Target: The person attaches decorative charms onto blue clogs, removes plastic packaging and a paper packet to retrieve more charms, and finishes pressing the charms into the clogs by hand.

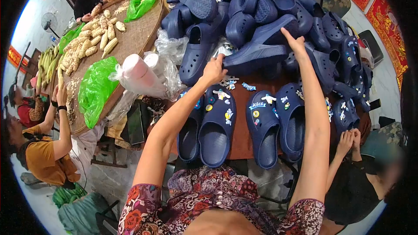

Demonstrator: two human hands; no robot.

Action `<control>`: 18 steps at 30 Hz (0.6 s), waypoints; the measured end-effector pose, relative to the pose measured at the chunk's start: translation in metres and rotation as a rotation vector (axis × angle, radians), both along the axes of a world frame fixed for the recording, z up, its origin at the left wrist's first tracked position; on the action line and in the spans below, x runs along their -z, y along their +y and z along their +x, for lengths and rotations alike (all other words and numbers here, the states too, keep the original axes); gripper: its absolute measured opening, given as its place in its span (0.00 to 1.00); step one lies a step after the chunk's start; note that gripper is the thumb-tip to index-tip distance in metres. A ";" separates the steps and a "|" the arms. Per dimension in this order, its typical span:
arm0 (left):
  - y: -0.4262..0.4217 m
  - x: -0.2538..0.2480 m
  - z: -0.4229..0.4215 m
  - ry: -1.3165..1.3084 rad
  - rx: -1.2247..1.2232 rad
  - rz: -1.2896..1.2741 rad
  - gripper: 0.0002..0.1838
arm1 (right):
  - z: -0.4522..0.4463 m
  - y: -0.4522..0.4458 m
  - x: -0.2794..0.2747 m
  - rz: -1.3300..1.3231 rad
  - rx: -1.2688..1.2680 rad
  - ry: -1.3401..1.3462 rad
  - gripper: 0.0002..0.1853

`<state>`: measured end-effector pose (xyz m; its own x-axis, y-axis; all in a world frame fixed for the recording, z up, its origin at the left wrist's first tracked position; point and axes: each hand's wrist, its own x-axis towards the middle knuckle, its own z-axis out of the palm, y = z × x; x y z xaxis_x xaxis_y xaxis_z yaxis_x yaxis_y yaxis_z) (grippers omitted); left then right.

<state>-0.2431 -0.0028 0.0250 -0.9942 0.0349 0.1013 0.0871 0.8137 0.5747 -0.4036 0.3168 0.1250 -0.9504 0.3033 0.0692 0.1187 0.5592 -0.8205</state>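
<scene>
Both my arms reach over the brown table to a pile of navy clogs. My left hand [214, 68] has its fingers closed at the end of a navy clog [257, 55] lying on its side, sole edge toward me. At the heel end of a clog just behind, my right hand [294, 42] touches the strap area with its fingers. Nearer me lie two pairs of clogs side by side, a left pair [216, 141] and a right pair [264, 141], with colourful charms on their tops. A small "ALICE" charm [248, 86] rests between the pairs and the pile.
At the left, a round woven tray [139, 28] holds corn cobs [87, 43] and green bags [96, 88]. Wrapped white rolls [138, 70] stand left of the pile. Co-workers sit at the left and back; another person's hands [348, 141] hold a clog at the right.
</scene>
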 end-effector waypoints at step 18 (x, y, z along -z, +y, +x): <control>0.015 -0.014 0.011 -0.597 -0.572 1.731 0.27 | 0.073 -0.040 -0.021 -0.371 -0.213 0.332 0.70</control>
